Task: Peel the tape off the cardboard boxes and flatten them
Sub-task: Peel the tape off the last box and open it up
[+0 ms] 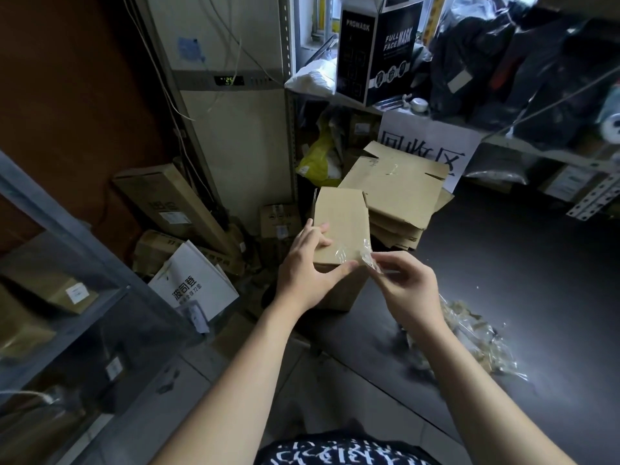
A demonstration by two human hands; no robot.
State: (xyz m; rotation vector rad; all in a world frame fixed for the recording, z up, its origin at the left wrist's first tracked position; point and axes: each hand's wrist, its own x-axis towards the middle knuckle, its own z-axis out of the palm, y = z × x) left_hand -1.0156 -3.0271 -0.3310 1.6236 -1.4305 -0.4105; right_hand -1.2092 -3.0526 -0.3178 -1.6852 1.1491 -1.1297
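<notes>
A small brown cardboard box (342,223) is held up in front of me above the dark floor. My left hand (308,263) grips its near left corner, thumb along the lower edge and fingers on the top face. My right hand (406,286) pinches a strip of clear tape (364,255) that lifts off the box's near right corner. Behind the box lies a stack of flattened cardboard boxes (399,196).
A heap of crumpled peeled tape (476,340) lies on the floor at the right. Boxes and a white bag (193,283) clutter the left. A metal shelf frame (67,229) stands at the left, loaded shelves at the back right.
</notes>
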